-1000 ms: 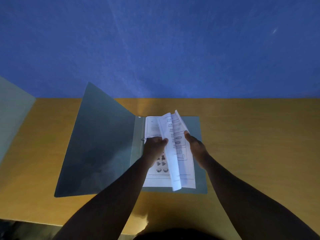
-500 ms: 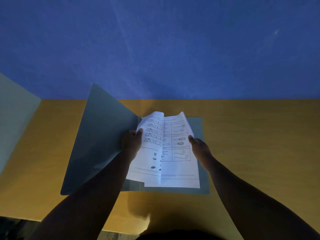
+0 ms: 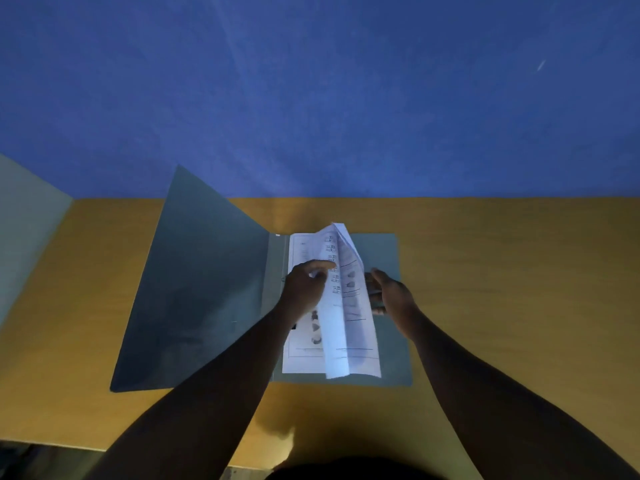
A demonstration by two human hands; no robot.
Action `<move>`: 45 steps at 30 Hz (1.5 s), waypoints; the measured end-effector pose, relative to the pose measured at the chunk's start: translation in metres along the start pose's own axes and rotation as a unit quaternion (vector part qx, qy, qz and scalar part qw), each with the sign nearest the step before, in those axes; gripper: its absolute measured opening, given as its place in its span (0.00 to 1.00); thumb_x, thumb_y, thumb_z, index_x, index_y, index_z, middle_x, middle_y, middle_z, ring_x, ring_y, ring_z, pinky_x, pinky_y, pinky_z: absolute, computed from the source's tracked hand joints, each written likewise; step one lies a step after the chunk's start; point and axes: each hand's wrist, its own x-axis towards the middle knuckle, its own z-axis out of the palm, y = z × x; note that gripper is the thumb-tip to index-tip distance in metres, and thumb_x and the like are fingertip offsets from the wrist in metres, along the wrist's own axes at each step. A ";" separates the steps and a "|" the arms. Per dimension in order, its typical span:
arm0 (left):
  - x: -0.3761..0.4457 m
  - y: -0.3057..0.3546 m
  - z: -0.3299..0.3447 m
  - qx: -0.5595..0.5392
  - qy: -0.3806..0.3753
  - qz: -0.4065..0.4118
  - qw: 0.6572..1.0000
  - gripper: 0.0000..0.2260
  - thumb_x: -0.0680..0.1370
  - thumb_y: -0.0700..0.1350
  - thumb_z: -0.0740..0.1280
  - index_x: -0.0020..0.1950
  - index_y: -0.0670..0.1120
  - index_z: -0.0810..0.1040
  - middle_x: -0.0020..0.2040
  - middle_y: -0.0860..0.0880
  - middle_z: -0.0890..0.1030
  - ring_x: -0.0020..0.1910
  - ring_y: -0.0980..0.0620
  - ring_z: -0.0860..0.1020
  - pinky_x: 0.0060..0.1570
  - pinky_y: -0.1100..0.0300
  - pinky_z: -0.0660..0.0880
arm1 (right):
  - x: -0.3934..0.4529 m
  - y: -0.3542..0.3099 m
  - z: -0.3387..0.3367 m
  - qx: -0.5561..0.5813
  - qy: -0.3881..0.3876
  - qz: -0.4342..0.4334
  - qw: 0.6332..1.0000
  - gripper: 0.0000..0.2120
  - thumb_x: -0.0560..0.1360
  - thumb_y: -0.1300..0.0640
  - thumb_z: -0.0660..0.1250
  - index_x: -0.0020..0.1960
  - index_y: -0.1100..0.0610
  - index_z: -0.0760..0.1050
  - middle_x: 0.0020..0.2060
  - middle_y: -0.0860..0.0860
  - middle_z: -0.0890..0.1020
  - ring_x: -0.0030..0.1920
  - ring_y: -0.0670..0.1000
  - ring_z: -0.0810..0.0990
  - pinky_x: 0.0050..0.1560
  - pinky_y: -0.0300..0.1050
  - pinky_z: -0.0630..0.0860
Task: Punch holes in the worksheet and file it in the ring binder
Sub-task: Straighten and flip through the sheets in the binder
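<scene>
A grey-green ring binder (image 3: 194, 289) lies open on the yellow table, its left cover tilted up. White worksheets (image 3: 301, 355) with printed pictures lie on its right half. Some upper sheets (image 3: 349, 317) stand lifted and curled over towards the right. My left hand (image 3: 306, 289) rests on the lower sheet beside the spine, its fingers touching the lifted pages. My right hand (image 3: 389, 296) holds the right edge of the lifted pages. The binder's rings are hidden by my left hand.
The yellow wooden table (image 3: 502, 289) runs to a blue wall (image 3: 311, 98) at the back. A pale green panel (image 3: 24, 230) stands at the far left. The table's near edge crosses the bottom left. No hole punch shows.
Half a second ago my left hand held a sheet turned to the left. Now the sheets are curled back to the right, and my left hand has moved right onto the lower page.
</scene>
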 end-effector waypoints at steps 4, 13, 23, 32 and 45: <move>-0.005 0.008 0.010 -0.009 -0.019 -0.020 1.000 0.10 0.78 0.56 0.68 0.56 0.55 0.84 0.60 0.55 0.82 0.58 0.57 0.78 0.53 0.64 0.71 | 0.000 0.000 0.002 -0.019 -0.023 -0.013 0.999 0.17 0.81 0.45 0.57 0.48 0.53 0.80 0.43 0.51 0.83 0.42 0.52 0.80 0.52 0.50 0.75; -0.009 0.016 0.017 0.000 0.002 -0.033 0.999 0.21 0.72 0.64 0.71 0.59 0.54 0.82 0.58 0.54 0.81 0.49 0.58 0.75 0.49 0.63 0.72 | -0.003 -0.002 0.007 -0.027 -0.034 -0.022 0.999 0.18 0.82 0.46 0.56 0.49 0.54 0.80 0.43 0.50 0.83 0.42 0.51 0.79 0.49 0.47 0.74; -0.006 0.007 0.018 -0.022 0.012 -0.022 0.999 0.18 0.73 0.62 0.71 0.59 0.54 0.82 0.61 0.52 0.82 0.50 0.58 0.77 0.42 0.70 0.71 | -0.003 0.000 0.007 -0.032 -0.041 -0.033 0.998 0.18 0.82 0.45 0.55 0.52 0.55 0.79 0.47 0.51 0.83 0.44 0.52 0.80 0.49 0.47 0.74; -0.004 -0.005 0.023 -0.059 0.010 -0.038 0.997 0.19 0.74 0.58 0.72 0.61 0.50 0.82 0.58 0.54 0.81 0.55 0.57 0.76 0.53 0.63 0.71 | -0.001 0.002 0.004 -0.032 -0.041 -0.027 0.998 0.16 0.81 0.45 0.55 0.52 0.52 0.78 0.49 0.53 0.83 0.49 0.54 0.81 0.53 0.51 0.76; 0.013 -0.016 -0.019 -0.055 0.112 -0.139 0.982 0.11 0.77 0.49 0.67 0.38 0.46 0.80 0.38 0.48 0.81 0.40 0.48 0.77 0.44 0.57 0.74 | 0.007 0.005 -0.007 -0.107 0.074 -0.027 0.991 0.22 0.78 0.40 0.60 0.61 0.55 0.78 0.50 0.51 0.79 0.51 0.54 0.77 0.55 0.48 0.73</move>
